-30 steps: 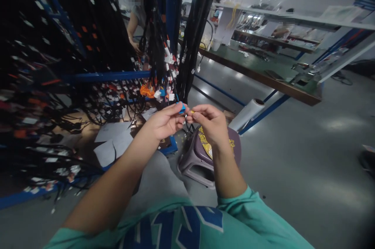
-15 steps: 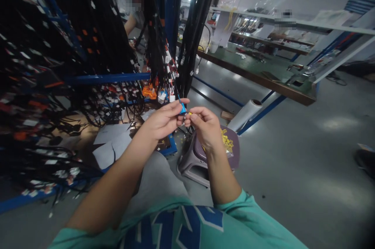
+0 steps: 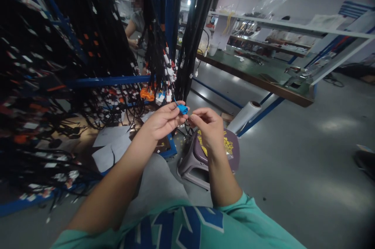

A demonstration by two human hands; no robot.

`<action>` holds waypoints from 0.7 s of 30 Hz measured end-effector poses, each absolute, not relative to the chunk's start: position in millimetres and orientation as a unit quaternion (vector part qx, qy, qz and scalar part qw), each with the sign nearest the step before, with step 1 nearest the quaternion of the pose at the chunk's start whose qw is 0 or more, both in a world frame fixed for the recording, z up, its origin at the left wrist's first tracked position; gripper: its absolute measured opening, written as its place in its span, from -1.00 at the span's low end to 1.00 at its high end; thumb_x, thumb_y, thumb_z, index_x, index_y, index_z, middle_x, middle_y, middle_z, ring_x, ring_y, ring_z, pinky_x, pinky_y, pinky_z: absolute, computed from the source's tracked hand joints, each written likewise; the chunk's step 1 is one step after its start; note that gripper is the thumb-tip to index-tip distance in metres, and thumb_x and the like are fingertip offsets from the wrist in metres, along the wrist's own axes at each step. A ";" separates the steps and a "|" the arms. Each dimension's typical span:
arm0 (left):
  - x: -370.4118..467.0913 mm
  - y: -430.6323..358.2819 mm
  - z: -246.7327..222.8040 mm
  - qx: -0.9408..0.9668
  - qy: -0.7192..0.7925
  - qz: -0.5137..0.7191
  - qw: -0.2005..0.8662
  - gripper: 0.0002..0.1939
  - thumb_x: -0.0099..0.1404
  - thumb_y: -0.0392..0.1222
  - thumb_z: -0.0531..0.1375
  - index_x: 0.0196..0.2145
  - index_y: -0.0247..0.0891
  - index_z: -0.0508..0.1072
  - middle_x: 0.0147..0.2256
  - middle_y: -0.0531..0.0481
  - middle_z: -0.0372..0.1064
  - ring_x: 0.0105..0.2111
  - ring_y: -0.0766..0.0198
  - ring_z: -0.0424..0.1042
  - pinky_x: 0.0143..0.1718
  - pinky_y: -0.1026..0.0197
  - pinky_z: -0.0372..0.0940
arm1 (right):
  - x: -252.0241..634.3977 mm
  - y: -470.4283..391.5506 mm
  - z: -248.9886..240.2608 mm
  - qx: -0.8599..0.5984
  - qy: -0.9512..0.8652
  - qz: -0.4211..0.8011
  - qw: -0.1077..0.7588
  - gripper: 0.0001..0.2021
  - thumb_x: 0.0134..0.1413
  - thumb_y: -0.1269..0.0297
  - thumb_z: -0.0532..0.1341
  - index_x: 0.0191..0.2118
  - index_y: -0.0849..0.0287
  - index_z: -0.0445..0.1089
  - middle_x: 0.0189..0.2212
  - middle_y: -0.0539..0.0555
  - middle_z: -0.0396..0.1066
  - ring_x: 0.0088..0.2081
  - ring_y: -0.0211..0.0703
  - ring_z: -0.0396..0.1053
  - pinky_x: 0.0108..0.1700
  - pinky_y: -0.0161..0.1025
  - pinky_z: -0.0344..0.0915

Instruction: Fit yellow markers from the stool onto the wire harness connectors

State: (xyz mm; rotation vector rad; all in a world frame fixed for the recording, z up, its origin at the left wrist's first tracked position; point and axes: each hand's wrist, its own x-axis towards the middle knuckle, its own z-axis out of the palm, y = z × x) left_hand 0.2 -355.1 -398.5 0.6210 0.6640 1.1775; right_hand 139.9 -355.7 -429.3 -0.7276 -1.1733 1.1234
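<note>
A blue connector [image 3: 183, 109] is pinched in the fingers of my left hand [image 3: 162, 121], with a thin blue wire running up from it toward the hanging cables. Just right of it, my right hand [image 3: 209, 126] is closed in a pinch, its fingertips a small gap from the connector. Whatever may lie between those fingertips is too small to make out. Below and behind my right hand, yellow pieces [image 3: 227, 145] lie on a purple stool [image 3: 234, 137].
Black cable bundles [image 3: 93, 15] with white and orange connectors hang from a blue rack at left. Behind them a person's arm [image 3: 131, 29] shows. White papers [image 3: 113, 137] lie lower left. A long table [image 3: 249, 71] and a white roll [image 3: 246, 114] stand right.
The blue connector has turned in my left hand and shows more of its face. My right fingertips have drawn slightly away, and the yellow bit at them no longer shows.
</note>
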 end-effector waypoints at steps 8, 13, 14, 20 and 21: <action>-0.2 -354.9 -397.6 0.299 0.316 0.529 0.729 -0.75 0.26 -0.54 -0.04 -0.33 -0.44 0.42 -0.58 -0.02 0.35 -0.65 0.43 0.35 -0.62 0.45 0.26 | 134.6 -351.9 -427.3 -0.305 -0.519 0.505 0.618 -0.83 -0.23 0.28 0.35 -0.46 0.16 0.35 -0.60 -0.09 0.41 -0.57 -0.34 0.39 -0.45 -0.34 0.40; -1.9 -353.6 -399.6 0.308 0.322 0.530 0.722 -0.80 0.24 -0.53 0.02 -0.30 -0.44 0.42 -0.59 0.04 0.30 -0.67 0.49 0.26 -0.63 0.48 0.22 | 135.7 -354.6 -426.0 -0.320 -0.516 0.518 0.602 -0.84 -0.20 0.26 0.33 -0.44 0.17 0.40 -0.59 -0.06 0.43 -0.53 -0.32 0.41 -0.41 -0.31 0.40; -1.5 -353.8 -399.4 0.307 0.322 0.529 0.723 -0.80 0.24 -0.53 0.02 -0.30 -0.44 0.41 -0.60 0.05 0.29 -0.68 0.50 0.25 -0.65 0.49 0.19 | 135.6 -355.3 -425.7 -0.327 -0.520 0.508 0.604 -0.86 -0.19 0.26 0.32 -0.45 0.18 0.40 -0.60 -0.06 0.42 -0.55 -0.32 0.40 -0.43 -0.32 0.38; 1.9 -354.4 -396.4 0.286 0.334 0.539 0.718 -0.80 0.23 -0.55 0.00 -0.35 -0.45 0.40 -0.62 0.07 0.27 -0.70 0.51 0.24 -0.71 0.51 0.12 | 133.7 -355.3 -426.3 -0.351 -0.546 0.452 0.611 -0.91 -0.15 0.29 0.29 -0.46 0.17 0.43 -0.58 -0.07 0.40 -0.55 -0.35 0.31 -0.46 -0.35 0.27; 1.9 -353.9 -396.4 0.286 0.334 0.540 0.717 -0.80 0.23 -0.55 0.01 -0.35 -0.46 0.41 -0.62 0.06 0.27 -0.70 0.50 0.24 -0.71 0.50 0.12 | 133.7 -354.3 -427.3 -0.354 -0.550 0.446 0.611 -0.91 -0.15 0.29 0.29 -0.46 0.17 0.43 -0.57 -0.06 0.40 -0.54 -0.35 0.30 -0.45 -0.34 0.27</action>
